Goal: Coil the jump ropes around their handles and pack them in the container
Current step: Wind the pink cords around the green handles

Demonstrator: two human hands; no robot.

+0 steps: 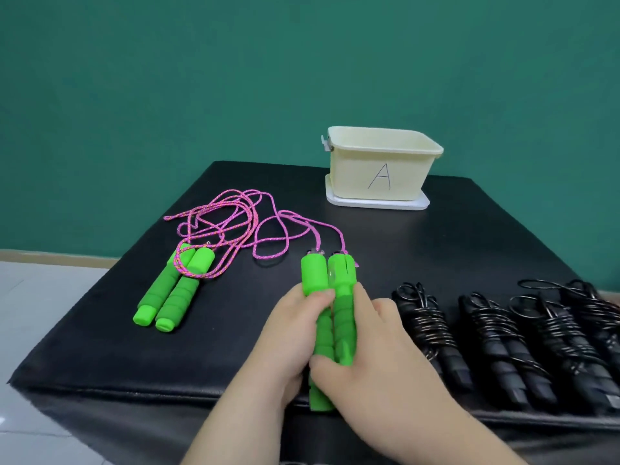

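Observation:
My left hand (288, 333) and my right hand (365, 350) together grip a pair of green foam handles (327, 280) held side by side near the table's front. Their pink rope (268, 236) trails loose across the table toward the back left. A second pair of green handles (174, 290) lies flat at the left, with pink rope tangled over its far ends. The cream container (382, 162), marked with the letter A, stands at the back right on a white lid (379, 203); its inside is hidden from here.
Several black jump ropes (510, 337), each coiled around its handles, lie in a row at the right of the black table (235, 344). The table's front edge runs just under my wrists. A teal wall stands behind.

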